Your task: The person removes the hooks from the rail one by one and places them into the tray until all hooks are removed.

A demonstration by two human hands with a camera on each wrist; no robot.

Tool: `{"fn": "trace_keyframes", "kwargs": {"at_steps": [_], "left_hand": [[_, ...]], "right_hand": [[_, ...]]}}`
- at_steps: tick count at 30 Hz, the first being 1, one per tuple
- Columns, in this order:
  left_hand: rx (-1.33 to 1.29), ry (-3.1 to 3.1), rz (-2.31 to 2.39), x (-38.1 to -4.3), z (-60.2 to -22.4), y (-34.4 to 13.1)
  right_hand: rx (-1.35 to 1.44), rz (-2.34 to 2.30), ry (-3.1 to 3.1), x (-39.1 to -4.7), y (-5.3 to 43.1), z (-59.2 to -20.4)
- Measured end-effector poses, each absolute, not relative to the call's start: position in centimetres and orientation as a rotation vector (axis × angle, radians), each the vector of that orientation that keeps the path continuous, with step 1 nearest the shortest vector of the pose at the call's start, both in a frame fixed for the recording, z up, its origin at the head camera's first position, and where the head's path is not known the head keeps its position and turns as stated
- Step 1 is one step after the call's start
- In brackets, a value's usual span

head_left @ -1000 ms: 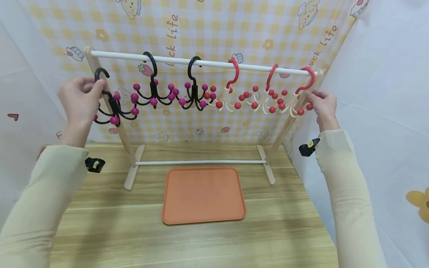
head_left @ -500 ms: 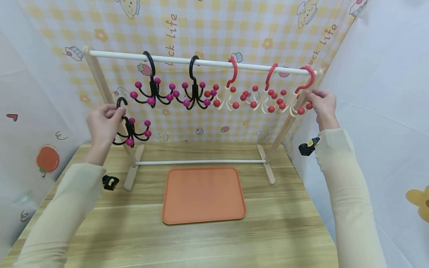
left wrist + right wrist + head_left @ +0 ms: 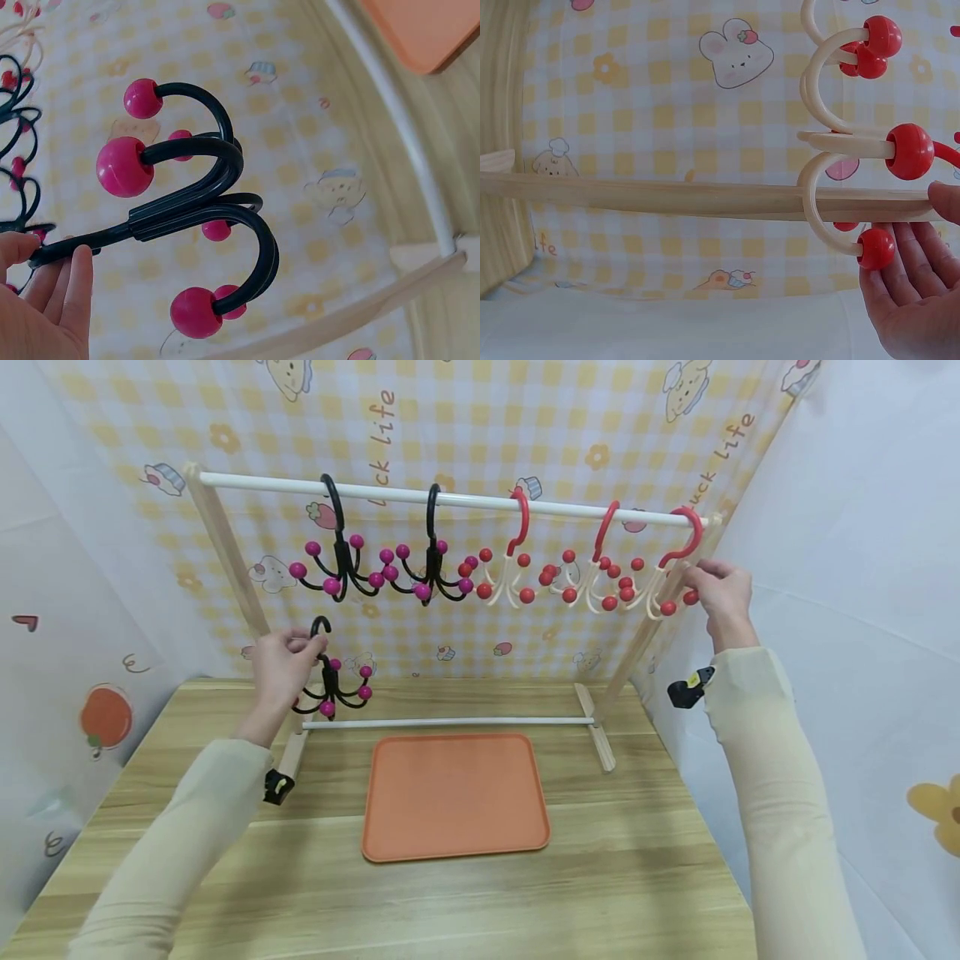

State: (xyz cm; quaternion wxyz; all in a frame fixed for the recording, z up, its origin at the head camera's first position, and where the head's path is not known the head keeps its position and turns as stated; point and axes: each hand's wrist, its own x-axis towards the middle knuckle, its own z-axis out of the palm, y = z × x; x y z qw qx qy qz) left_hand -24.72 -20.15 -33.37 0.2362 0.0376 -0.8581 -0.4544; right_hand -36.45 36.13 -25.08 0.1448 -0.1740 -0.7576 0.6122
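Observation:
My left hand pinches the hook stem of a black octopus-style hanger with magenta balls on its curved arm ends. This hanger is off the rail, held low in front of the rack's left post. In the left wrist view, thumb and fingers grip the hanger by its stem. My right hand holds the rack's right wooden post near the top, thumb on one side and fingers on the other. Beside it hangs a red-hooked hanger with cream arms and red balls.
On the white top rail hang two more black hangers and two other red-hooked hangers. An orange tray lies on the wooden table before the lower rail. A checked cloth hangs behind.
My left hand has carried the black hanger down and rightward from near the top of the left post. The hangers on the rail have swung slightly. My right hand stays on the post.

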Motion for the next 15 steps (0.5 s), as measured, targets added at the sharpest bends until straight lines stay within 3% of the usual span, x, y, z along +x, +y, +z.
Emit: {"fn": "trace_keyframes", "kwargs": {"at_steps": [7, 15], "left_hand": [[0.087, -2.456, -1.285, -24.7, -35.6, -18.8], [0.067, -2.557, -1.397, -24.5, -37.7, -17.4]], "right_hand": [[-0.501, 1.744, -2.213, -37.2, 36.9, -25.6], [-0.491, 1.721, -2.226, -34.5, 34.2, -23.9]]}}
